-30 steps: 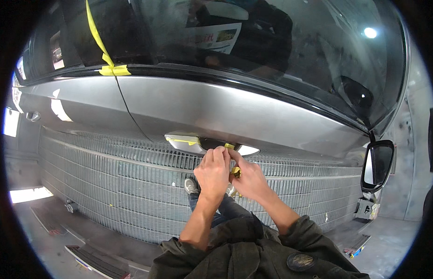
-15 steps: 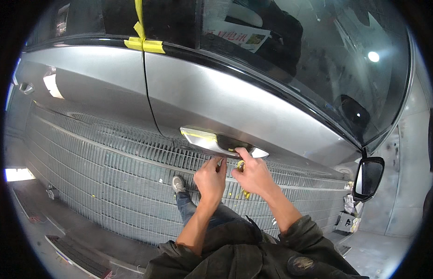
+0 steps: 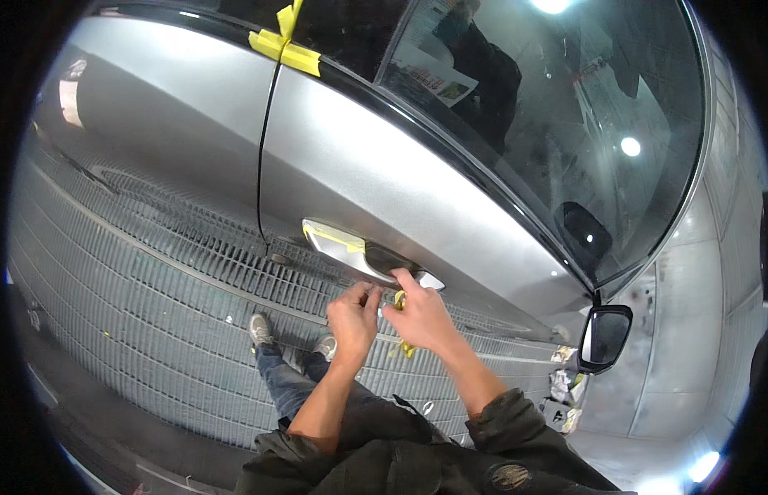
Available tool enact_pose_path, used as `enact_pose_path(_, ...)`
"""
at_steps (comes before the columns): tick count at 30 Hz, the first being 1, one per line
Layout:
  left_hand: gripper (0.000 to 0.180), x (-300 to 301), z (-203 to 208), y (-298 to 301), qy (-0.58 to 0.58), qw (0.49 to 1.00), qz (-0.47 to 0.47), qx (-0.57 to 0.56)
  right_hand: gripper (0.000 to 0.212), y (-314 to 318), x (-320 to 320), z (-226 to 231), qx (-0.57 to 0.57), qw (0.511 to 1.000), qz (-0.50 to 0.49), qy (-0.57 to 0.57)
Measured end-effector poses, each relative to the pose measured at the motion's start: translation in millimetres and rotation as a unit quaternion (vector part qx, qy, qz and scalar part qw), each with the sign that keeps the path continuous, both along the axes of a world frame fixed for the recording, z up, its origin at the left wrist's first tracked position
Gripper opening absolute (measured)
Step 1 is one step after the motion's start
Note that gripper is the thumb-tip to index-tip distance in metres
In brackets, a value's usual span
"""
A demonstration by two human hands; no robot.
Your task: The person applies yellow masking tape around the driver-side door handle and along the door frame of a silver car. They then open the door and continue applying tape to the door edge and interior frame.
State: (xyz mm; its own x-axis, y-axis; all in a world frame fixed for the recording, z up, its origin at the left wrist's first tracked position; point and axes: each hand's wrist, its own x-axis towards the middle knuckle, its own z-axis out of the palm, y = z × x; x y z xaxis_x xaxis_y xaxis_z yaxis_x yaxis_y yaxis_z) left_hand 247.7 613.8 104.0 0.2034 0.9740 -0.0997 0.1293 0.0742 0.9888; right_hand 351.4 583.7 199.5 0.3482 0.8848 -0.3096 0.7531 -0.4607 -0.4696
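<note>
A silver door handle (image 3: 343,252) sits on the grey car door (image 3: 376,165), with yellow tape (image 3: 339,238) along the upper edge of its left part. Just below the handle my left hand (image 3: 353,320) is closed in a pinch; whatever its fingertips hold is too small to make out. My right hand (image 3: 425,318) reaches to the handle's right part, index finger stretched into the recess behind it and thumb bent below. A loop of yellow masking tape (image 3: 400,299) shows between that thumb and finger, and more yellow tape hangs beneath the hand.
Yellow tape strips (image 3: 287,49) cross the window trim above the door gap. The side mirror (image 3: 605,338) juts out at the right. Slatted grating (image 3: 178,305) forms the floor under my shoes (image 3: 260,330). Crumpled paper and small items (image 3: 564,388) lie by the wall at the right.
The view has turned, so the car slopes more steeply down to the right and a second shoe shows. Both hands stay at the handle in nearly the same pose.
</note>
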Motion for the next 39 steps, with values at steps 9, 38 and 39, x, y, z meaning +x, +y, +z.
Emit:
enact_pose_path(9, 0.017, 5, -4, -33, -0.04, 0.993, 0.001, -0.108, 0.045, -74, -20, 7, 0.122, 0.982, -0.108, 0.095)
enact_pose_path(38, 0.023, -55, -23, -117, -0.135, 0.943, -0.16, -0.258, 0.021, -130, -1, -57, 0.047, 0.806, -0.269, 0.525)
enact_pose_path(39, 0.023, -56, -24, -114, -0.179, 0.921, -0.164, -0.303, 0.024, -131, -3, -58, 0.07, 0.805, -0.271, 0.523)
